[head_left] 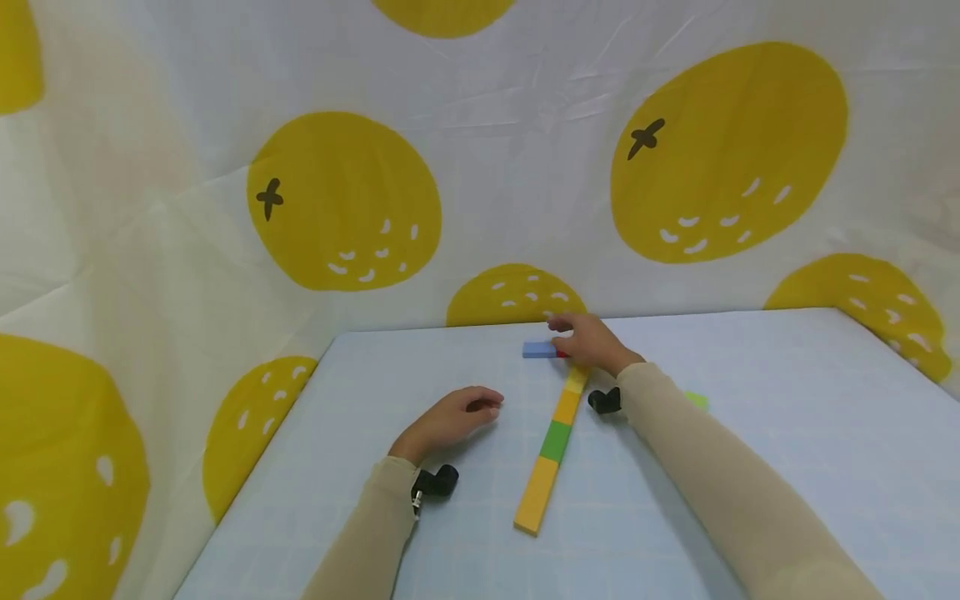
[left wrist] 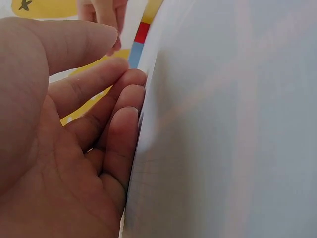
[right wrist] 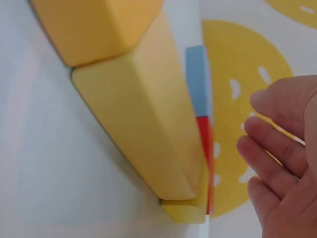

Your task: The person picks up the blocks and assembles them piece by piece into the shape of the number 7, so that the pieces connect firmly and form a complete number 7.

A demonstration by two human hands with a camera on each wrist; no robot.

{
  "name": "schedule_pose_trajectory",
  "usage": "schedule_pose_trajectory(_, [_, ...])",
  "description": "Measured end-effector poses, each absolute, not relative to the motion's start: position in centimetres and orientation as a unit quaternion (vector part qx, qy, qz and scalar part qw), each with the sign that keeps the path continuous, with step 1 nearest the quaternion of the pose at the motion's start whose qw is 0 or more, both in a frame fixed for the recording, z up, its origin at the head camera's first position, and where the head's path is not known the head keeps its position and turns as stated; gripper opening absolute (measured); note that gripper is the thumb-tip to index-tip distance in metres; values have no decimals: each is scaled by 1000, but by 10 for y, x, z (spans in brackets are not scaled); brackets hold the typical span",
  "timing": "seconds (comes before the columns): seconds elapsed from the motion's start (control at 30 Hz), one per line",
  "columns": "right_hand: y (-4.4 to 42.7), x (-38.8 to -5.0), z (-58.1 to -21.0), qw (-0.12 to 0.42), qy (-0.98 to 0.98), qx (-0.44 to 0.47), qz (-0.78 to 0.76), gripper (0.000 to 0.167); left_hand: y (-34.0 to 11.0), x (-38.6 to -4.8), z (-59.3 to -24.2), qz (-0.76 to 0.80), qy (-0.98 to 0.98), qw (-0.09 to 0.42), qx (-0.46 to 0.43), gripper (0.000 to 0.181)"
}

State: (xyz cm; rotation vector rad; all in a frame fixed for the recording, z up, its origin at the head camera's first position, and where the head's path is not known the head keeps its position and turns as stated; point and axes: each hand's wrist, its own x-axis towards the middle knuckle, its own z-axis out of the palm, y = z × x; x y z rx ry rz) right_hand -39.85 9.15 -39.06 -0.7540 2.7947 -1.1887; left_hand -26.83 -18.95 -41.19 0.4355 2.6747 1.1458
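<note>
Colored blocks lie end to end on the table: an orange block [head_left: 536, 497], a green block [head_left: 556, 442], another orange block [head_left: 566, 407] and a pale yellow block [right wrist: 138, 114]. Across the far end lie a blue block [head_left: 538, 350] and a red block [head_left: 562, 354]. My right hand [head_left: 591, 342] hovers over that end, its fingers spread and holding nothing in the right wrist view; it partly covers the far blocks in the head view. To the left of the row, my left hand [head_left: 453, 421] rests on the table with relaxed, slightly bent fingers and nothing in them.
A light green block [head_left: 696, 401] sits to the right, partly behind my right sleeve. The pale checked table [head_left: 825, 467] ends at a white curtain [head_left: 525, 183] with yellow fruit shapes. Black wrist cameras stick out below both wrists.
</note>
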Motion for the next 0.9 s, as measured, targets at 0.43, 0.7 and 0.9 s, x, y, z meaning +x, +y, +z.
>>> schedule_pose_trajectory(0.43, [115, -352, -396, -75, 854, -192, -478, 38, -194, -265, -410, 384, 907, 107, 134, 31])
schedule_pose_trajectory(0.7, [137, -335, -398, -103, 856, -162, -480, 34, -196, -268, -413, 386, 906, 100, 140, 31])
schedule_pose_trajectory(0.9, [166, -319, -397, -113, 869, -137, -463, 31, -196, -271, -417, 377, 910, 99, 144, 32])
